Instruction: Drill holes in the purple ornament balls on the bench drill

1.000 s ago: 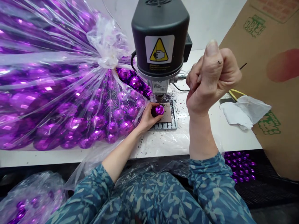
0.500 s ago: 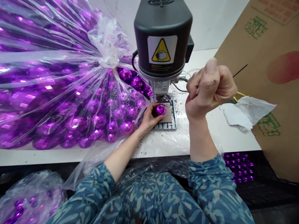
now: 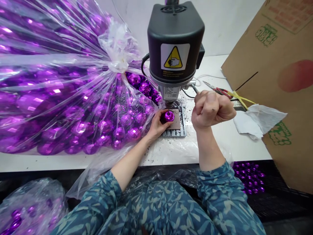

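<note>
My left hand (image 3: pixel 158 125) holds a shiny purple faceted ball (image 3: pixel 169 116) between thumb and fingers, with a small dark hole showing in its top. The ball rests on a beige plate (image 3: pixel 175 123) over the slotted metal base (image 3: pixel 181 132) of a bench drill press (image 3: pixel 174 36). Directly above the ball is the drill's chuck (image 3: pixel 169 104); whether the bit touches the ball I cannot tell. To the right of the drill, my right hand (image 3: pixel 212 109) is closed around the drill press lever (image 3: pixel 195 88), most of which is hidden inside the fist.
A large clear bag (image 3: pixel 119 58) of purple faceted balls fills the left of the white table (image 3: pixel 220 143). Red-handled pliers (image 3: pixel 217 90), white paper (image 3: pixel 254 120) and a cardboard box (image 3: pixel 290 107) are at right. Below are another bag (image 3: pixel 34 209) and a dark crate holding purple balls (image 3: pixel 249 178).
My right hand has come down and a little left with the lever, uncovering the pliers behind it. My left hand keeps the ball in place. The whole view has shifted slightly.
</note>
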Demonstrator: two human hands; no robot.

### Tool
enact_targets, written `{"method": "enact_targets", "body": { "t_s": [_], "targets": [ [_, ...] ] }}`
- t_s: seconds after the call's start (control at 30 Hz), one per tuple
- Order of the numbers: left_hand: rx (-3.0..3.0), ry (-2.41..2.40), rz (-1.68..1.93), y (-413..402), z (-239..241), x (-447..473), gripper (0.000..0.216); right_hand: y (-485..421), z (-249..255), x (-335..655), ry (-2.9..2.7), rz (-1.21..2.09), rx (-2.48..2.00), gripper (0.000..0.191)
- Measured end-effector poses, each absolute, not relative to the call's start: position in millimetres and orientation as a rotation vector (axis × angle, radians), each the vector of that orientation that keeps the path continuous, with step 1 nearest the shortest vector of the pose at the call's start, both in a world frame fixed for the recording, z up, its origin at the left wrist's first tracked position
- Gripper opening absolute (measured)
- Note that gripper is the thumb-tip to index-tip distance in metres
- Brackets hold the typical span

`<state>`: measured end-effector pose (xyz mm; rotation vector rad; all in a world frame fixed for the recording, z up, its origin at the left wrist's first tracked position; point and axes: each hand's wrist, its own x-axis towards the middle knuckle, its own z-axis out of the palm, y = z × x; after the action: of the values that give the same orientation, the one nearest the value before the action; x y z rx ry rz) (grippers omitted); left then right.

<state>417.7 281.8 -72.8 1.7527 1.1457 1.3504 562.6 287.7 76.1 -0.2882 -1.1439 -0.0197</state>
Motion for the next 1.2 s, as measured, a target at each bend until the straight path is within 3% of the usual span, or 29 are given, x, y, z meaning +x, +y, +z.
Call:
{"method": "enact_targets", "body": {
  "t_s": [0.23, 0.47, 0.8, 0.9, 1.07, 1.2],
  "targets": [
    [1.754, 1.146, 1.347, 281.1, -70.6, 418.3, 0.058, 292.7, 69.1, 566.5, -1.18, -0.031, -0.219, 0.046],
    [1.733, 1.177, 1.346, 281.5, -71.9, 418.7, 0.06, 289.0, 62.1, 565.2, -1.137, -0.018, -0.296, 0.058],
    [1.782, 1.256, 1.361, 238.8, -42.8, 414.7, 0.049, 305.7, 138.3, 560.9, -1.179, 0.175, -0.685, 0.062],
    [2.02, 0.897, 1.006, 195.5, -24.3, 396.4, 0.039, 305.8, 142.1, 558.4, -1.166, 0.127, -0.67, 0.063],
    [2.294, 0.644, -0.022, 127.6, -19.0, 366.7, 0.035, 301.6, 142.9, 554.8, -1.114, 0.14, -0.574, 0.066],
    [2.653, 0.663, -0.274, 98.5, -41.6, 355.6, 0.044, 300.1, 144.1, 554.8, -1.092, 0.175, -0.512, 0.064]
  ]
}}
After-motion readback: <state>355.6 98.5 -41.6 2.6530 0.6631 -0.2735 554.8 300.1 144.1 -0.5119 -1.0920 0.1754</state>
